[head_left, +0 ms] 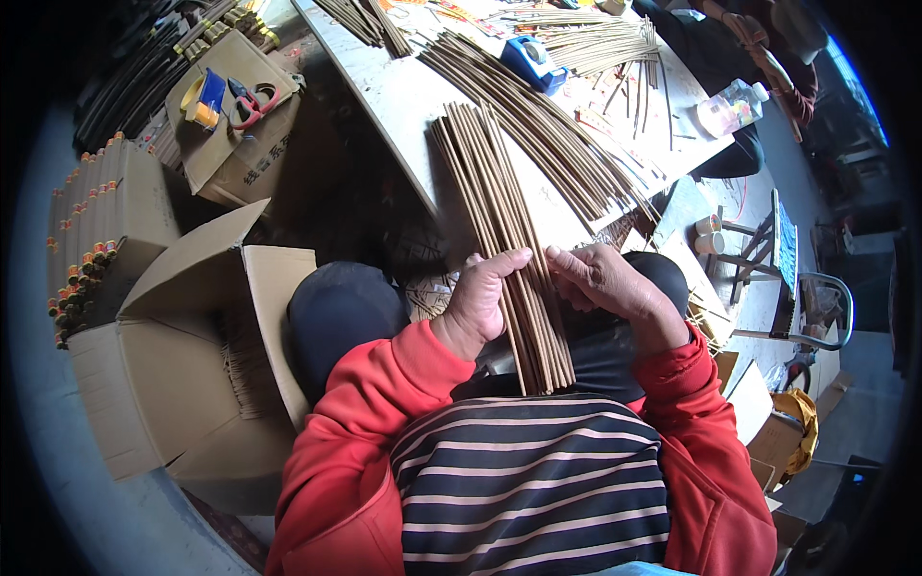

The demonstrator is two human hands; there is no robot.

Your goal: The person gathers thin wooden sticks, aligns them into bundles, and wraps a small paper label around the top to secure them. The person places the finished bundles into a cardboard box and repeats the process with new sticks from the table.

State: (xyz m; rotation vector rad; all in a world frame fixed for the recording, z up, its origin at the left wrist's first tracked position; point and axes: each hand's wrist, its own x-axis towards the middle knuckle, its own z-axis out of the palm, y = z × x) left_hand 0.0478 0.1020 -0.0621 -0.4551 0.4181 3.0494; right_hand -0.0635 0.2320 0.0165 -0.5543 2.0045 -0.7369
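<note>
1 striped garment (pixel 533 490), dark with pale bands, between 2 red sleeves (pixel 351 413). 1 bundle of brown sticks (pixel 514 240), held lengthwise above the lap; lower ends near the garment, upper ends reaching over the table edge, slightly fanned. 1 left hand (pixel 480 296), clamped on the bundle from its left side, thumb laid across the top. 1 right hand (pixel 605 278), at the bundle's right side, fingers curled, thumb tip close to the sticks; whether it grips anything, cannot tell. 2 dark-clad knees (pixel 346 312), 1 to each side of the bundle. 1 open cardboard box (pixel 173 384), left of the knees, flaps spread. 1 white table (pixel 384 106), ahead, bearing several items: many loose sticks (pixel 538 125), in a slanting row; 1 blue tape dispenser (pixel 533 64), beside that row; 1 clear bottle (pixel 732 108), near the right corner. 1 further carton (pixel 235 158), far left, with 1 pair of red-handled scissors (pixel 252 108) on top.
</note>
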